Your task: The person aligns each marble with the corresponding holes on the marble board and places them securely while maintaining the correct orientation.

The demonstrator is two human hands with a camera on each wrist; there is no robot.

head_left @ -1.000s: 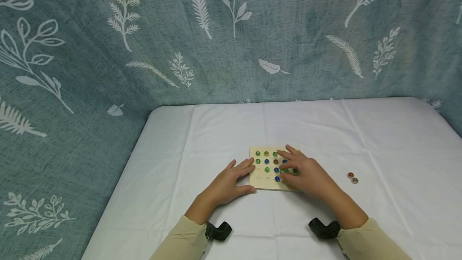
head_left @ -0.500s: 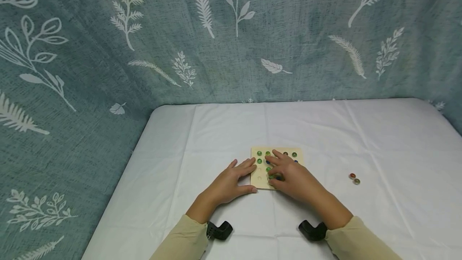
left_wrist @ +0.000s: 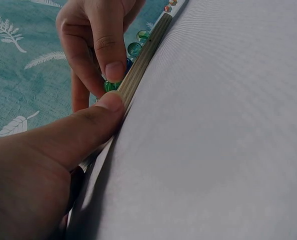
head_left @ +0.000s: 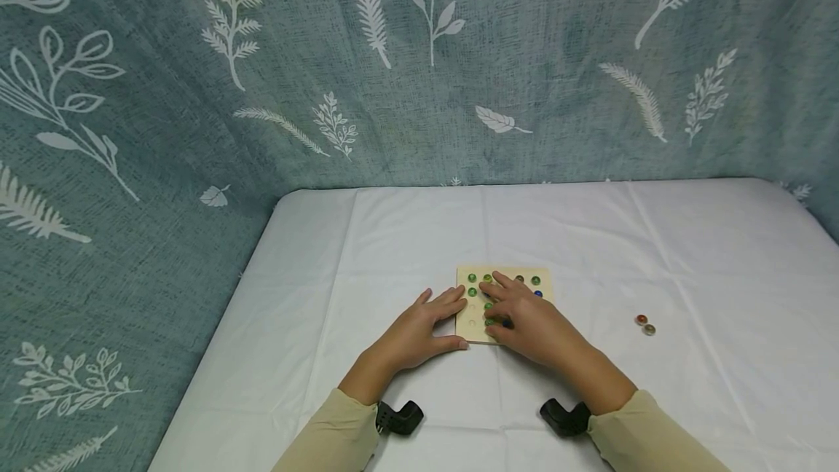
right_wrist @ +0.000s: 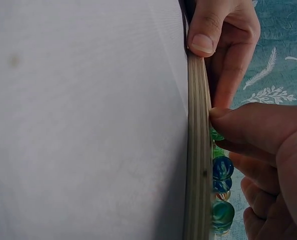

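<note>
A small wooden board [head_left: 467, 332] with rows of holes lies on the white table, with several green, blue and brown marbles [head_left: 536, 280] seated in it. My left hand [head_left: 422, 323] lies flat at the board's left edge, and its thumb [left_wrist: 91, 125] presses the near edge [left_wrist: 143, 55]. My right hand [head_left: 521, 319] reaches over the board's left-middle part. Its thumb and forefinger pinch a green marble [left_wrist: 110, 86] right at the board's surface. In the right wrist view, green and blue marbles [right_wrist: 222, 167] sit under that hand beside the board's edge [right_wrist: 198, 150].
Two loose marbles, one red [head_left: 640, 320] and one olive [head_left: 649, 329], lie on the white cloth to the right of the board. A leaf-patterned blue curtain [head_left: 419, 64] closes off the back and left sides. Black wrist cameras [head_left: 400, 417] sit at my cuffs.
My right hand has moved left across the board, from its right side to its left-middle part, uncovering the right columns. The left hand has stayed in place.
</note>
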